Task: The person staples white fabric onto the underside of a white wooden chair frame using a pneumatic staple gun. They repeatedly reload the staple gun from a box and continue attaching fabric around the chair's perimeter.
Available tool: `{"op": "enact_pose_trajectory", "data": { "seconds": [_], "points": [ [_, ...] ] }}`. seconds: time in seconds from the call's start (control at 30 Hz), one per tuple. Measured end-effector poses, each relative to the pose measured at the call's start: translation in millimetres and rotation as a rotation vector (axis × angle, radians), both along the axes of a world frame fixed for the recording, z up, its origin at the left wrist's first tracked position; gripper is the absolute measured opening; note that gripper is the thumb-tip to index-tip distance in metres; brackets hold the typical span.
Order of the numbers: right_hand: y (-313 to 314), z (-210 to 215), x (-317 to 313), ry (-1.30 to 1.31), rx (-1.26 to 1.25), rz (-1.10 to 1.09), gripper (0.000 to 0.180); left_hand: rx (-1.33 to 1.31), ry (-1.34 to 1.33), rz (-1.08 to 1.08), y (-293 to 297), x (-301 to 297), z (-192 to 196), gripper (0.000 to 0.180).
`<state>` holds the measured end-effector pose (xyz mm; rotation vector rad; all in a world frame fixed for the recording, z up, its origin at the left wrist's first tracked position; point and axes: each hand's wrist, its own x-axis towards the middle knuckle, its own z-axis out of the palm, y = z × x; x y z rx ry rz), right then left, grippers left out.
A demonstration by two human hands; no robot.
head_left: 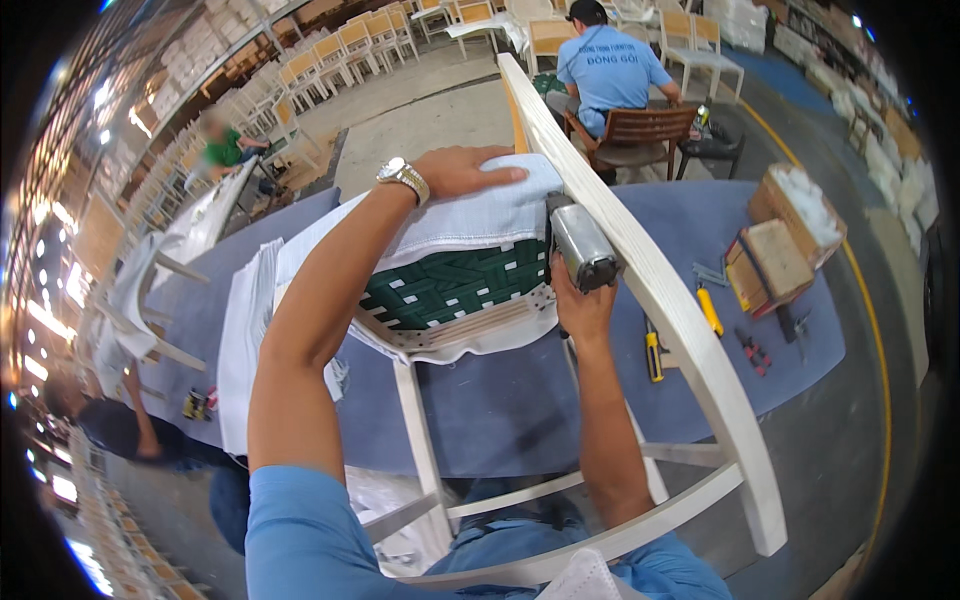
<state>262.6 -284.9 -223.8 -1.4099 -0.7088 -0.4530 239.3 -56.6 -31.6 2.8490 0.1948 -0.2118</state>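
Note:
A white wooden chair frame (640,260) lies tipped over on the table, its seat underside facing me. Green woven webbing (455,280) fills the seat, and light grey-blue fabric (440,225) is folded over its upper edge. My left hand (462,172), with a watch on the wrist, is closed over that fabric edge; its thumb lies on the cloth and the fingertips are partly hidden. In my right hand (582,310) is a silver staple gun (582,245), its nose at the seat's right corner beside the long frame rail. The grip is mostly hidden by the hand.
The blue-grey table (480,420) carries a yellow-handled screwdriver (653,355), another yellow-handled tool (709,310), red-handled pliers (752,352) and cardboard boxes (775,268) at right. A seated co-worker (612,75) is beyond the table; another person (120,420) is at left. Chairs (350,45) line the back.

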Motion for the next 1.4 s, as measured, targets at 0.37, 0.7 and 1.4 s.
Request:
{"op": "enact_pose_trajectory", "data": {
  "seconds": [0.37, 0.7, 1.4],
  "points": [
    [10.5, -3.5, -34.1, 0.256, 0.041, 0.142, 0.026, 0.378, -0.229, 0.031, -22.3, -32.8, -21.9, 0.100],
    [22.1, 24.6, -57.5, 0.150, 0.081, 0.129, 0.025, 0.444, -0.262, 0.077, -34.3, -38.0, -26.1, 0.093],
    [31.5, 9.4, -59.7, 0.287, 0.127, 0.172, 0.018, 0.477, -0.338, -0.301, -31.2, -52.1, -22.2, 0.101]
  ]
}}
